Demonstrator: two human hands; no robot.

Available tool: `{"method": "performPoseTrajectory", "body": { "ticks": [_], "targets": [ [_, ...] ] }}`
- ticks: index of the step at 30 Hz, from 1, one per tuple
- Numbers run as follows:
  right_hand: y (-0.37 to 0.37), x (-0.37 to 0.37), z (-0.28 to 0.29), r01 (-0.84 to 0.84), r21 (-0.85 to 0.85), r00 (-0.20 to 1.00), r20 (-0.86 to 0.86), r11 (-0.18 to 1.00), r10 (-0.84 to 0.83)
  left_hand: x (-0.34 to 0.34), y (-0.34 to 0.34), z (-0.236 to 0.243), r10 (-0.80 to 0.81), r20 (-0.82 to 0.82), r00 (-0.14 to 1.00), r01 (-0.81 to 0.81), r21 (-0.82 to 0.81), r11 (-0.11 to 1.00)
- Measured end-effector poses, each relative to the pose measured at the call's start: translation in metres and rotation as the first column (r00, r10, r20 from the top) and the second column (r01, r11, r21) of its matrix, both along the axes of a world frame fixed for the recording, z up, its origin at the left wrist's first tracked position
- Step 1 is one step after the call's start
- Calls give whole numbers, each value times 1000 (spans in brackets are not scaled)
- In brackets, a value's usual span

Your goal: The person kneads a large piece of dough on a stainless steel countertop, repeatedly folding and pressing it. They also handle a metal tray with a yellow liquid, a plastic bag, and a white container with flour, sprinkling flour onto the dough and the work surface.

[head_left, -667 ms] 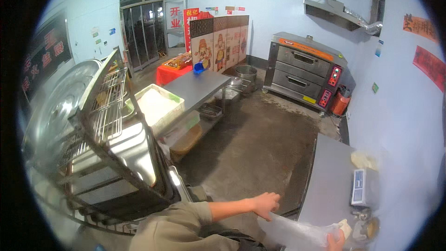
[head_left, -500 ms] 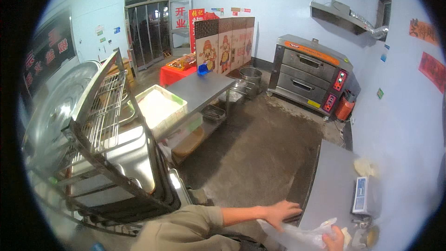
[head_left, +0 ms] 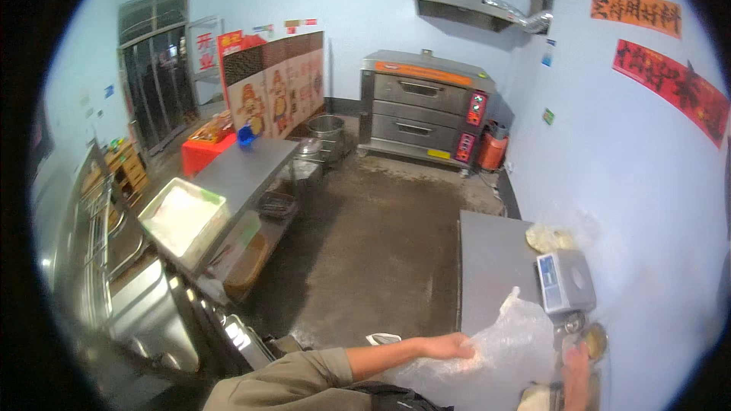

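Low in the view, my left hand point(head_left: 451, 347) is closed on a crumpled clear plastic bag point(head_left: 509, 335) spread over the near end of the grey steel table point(head_left: 491, 251). At the right, my right hand point(head_left: 576, 371) is smeared by motion beside small metal bowls point(head_left: 593, 339); its fingers cannot be made out. A pale, dough-like lump point(head_left: 536, 399) lies partly hidden under the bag at the bottom edge. A silver scale point(head_left: 563, 281) stands just beyond the bowls, with a cream-coloured bundle point(head_left: 548, 236) behind it.
At left stand a steel rack with trays point(head_left: 148, 312) and a long steel table point(head_left: 251, 164) bearing a white-lined crate point(head_left: 183, 217). A floor point(head_left: 373, 259) separates the tables. A deck oven point(head_left: 419, 106), red cylinder point(head_left: 493, 148), pots point(head_left: 326, 128) and folding screen point(head_left: 278, 91) are at the back.
The view has swung right. My left hand, earlier with bent fingers over the bag's end, now grips the bag, which is bunched higher. My right hand has left the bag toward the metal bowls.
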State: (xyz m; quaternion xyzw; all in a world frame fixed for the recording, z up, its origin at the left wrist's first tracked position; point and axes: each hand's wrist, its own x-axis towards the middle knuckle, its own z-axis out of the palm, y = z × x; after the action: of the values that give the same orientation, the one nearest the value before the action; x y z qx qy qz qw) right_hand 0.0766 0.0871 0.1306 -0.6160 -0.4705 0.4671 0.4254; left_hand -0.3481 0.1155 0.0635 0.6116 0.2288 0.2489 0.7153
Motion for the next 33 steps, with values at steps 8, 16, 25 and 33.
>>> {"method": "performPoseTrajectory", "body": {
  "ticks": [8,16,25,33],
  "targets": [
    [-72,-65,-174,12,-330,999,48,944,5,-3,-3,29,143,265,954,54,-619,784],
    [-64,-81,-126,200,-6,798,-579,980,-166,-50,5,-3,562,-281,778,-619,-186,763],
    [-89,-129,-116,346,512,914,5,786,-406,-54,2,-54,997,-28,75,-774,628,76],
    [-114,-122,-112,501,276,865,-118,820,-488,-40,32,-63,827,-165,538,-843,-117,525]
  ]
}}
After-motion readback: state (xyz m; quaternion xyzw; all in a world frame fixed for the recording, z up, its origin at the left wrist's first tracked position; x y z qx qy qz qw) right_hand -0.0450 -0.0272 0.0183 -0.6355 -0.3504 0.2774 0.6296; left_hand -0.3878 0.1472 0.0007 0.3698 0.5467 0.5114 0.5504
